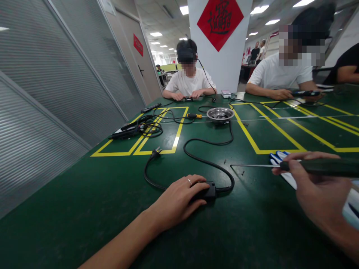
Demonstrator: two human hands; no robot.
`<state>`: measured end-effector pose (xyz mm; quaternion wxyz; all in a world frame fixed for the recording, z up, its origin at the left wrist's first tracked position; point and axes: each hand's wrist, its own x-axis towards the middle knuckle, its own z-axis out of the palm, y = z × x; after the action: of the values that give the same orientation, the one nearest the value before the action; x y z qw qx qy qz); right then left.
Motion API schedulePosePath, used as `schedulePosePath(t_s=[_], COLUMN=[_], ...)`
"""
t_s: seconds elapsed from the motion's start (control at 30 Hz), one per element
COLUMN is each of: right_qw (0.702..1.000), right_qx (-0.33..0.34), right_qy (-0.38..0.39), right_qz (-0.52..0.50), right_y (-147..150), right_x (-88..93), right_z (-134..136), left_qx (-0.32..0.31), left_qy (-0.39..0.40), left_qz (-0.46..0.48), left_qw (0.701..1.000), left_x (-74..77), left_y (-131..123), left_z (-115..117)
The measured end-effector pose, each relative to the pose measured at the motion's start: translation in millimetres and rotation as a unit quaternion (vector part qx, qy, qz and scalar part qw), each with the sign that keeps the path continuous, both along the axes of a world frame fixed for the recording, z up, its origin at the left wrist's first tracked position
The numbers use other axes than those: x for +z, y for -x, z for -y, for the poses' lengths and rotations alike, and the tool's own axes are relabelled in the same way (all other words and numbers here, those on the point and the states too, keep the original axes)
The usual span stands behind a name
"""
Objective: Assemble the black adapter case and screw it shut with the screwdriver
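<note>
My left hand (186, 192) is wrapped over a small black box on a cord (210, 191), which rests on the green table. From the box a black cable (206, 160) winds back toward a metal bowl, and another length curls to a two-pin plug (156, 152) at the left. My right hand (311, 183) grips a screwdriver (316, 166) by its dark handle. Its thin shaft points left, above the tabletop near two small screws (242, 173). A white and blue glove (286, 172) lies partly hidden behind that hand.
A steel bowl (220, 115) holds small parts I cannot make out. Beside it is a yellow-and-black screwdriver (194, 116). Tangled black cables (146, 127) lie at the left. Yellow tape (176, 142) marks the green table (92, 209). Two people (193, 78) work across it.
</note>
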<state>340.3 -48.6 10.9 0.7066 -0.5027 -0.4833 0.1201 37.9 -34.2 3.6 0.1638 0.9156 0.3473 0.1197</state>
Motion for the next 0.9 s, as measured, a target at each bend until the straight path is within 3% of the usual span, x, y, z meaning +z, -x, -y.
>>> schedulePosePath(t_s=[0.23, 0.5, 0.9], right_qw=[0.997, 0.999, 0.981], right_qx=[0.071, 0.053, 0.113], right_qy=[0.007, 0.001, -0.032], right_qz=[-0.001, -0.006, -0.152], right_y=[6, 9, 8], right_x=[-7.3, -2.5, -0.6], right_z=[-1, 9, 14], left_qx=[0.001, 0.002, 0.003], left_qy=[0.003, 0.008, 0.021], left_qz=[0.002, -0.005, 0.007], left_qw=[1.000, 1.000, 1.000], left_x=[-0.8, 2.0, 2.0], left_y=[1, -1, 0], left_z=[0, 1, 0])
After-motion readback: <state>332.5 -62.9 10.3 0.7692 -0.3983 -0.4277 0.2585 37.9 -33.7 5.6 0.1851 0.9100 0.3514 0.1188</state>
